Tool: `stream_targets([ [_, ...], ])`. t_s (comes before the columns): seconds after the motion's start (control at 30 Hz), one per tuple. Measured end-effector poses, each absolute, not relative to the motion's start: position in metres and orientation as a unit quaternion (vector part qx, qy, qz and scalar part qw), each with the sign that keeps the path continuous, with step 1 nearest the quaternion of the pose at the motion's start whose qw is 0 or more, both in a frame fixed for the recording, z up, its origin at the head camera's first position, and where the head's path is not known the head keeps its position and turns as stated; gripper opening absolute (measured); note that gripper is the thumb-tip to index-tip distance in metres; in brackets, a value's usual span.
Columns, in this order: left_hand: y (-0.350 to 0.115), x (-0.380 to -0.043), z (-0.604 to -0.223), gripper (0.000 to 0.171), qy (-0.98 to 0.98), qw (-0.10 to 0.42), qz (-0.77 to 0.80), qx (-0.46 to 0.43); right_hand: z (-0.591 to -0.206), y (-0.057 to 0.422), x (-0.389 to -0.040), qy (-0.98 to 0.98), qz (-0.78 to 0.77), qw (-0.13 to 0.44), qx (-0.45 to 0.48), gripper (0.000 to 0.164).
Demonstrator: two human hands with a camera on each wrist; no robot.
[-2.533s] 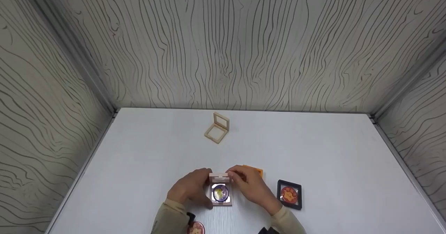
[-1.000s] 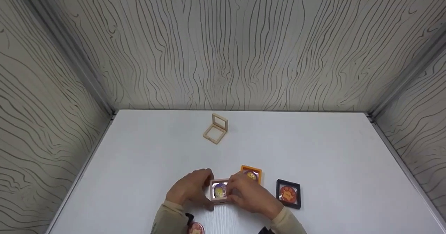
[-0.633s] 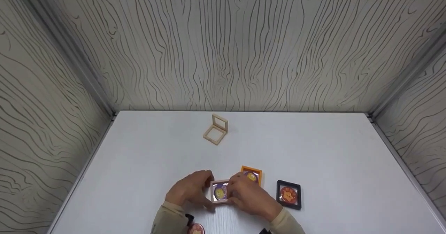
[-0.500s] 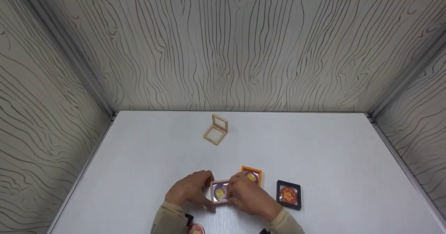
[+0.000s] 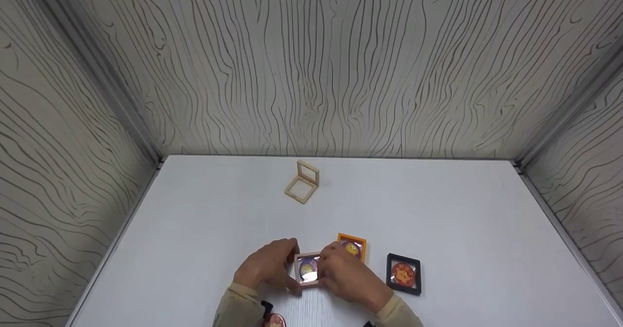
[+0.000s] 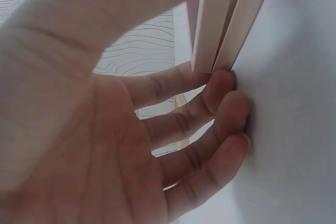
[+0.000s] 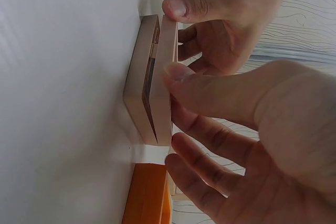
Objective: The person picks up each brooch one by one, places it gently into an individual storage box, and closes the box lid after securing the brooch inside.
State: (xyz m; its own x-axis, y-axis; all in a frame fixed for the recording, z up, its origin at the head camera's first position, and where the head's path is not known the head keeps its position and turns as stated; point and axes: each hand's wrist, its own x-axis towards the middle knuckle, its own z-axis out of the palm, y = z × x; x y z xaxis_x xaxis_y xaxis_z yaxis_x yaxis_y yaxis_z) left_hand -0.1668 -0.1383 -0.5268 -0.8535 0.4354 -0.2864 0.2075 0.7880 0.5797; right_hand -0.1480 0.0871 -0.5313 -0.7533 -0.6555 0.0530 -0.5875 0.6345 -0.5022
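Observation:
A pale pink display frame (image 7: pixel 161 87) lies on the white table between both hands, with a round purple and yellow badge (image 5: pixel 307 269) behind its clear film. Its hinged lid is nearly down; the right wrist view shows a thin wedge of a gap between the two halves. My left hand (image 5: pixel 268 264) grips the frame from the left, thumb at the near edge and fingertips round the far corner. With thumb and fingers, my right hand (image 5: pixel 348 274) pinches the lid's right side, covering that part of the frame.
Just beyond the right hand lies an orange frame (image 5: pixel 353 237) with a purple badge. Farther right is a black frame (image 5: pixel 406 291) holding a red badge. An unfolded wooden frame (image 5: pixel 294 196) stands toward the back. A loose red badge (image 5: pixel 276 320) sits by the left sleeve.
The pink frame's lid, upright 2.5 seconds ago, has swung down toward the near side. My right hand came down with it, uncovering more of the orange frame. The left hand stayed put.

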Motion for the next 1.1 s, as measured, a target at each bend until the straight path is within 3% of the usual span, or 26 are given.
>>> stream_targets([
  [0.77,-0.132,-0.168,-0.526,0.067,0.924,0.201,0.270,0.179,-0.535,0.087,-0.146,0.913,-0.257,0.054,-0.314,0.005],
  [0.9,-0.141,-0.169,-0.521,0.068,0.920,0.219,0.269,0.182,-0.534,0.084,-0.147,0.911,-0.261,0.063,-0.312,0.005],
  [1.1,-0.164,-0.183,-0.510,0.041,0.909,0.233,0.281,0.200,-0.533,0.079,-0.145,0.908,-0.274,0.068,-0.310,0.004],
])
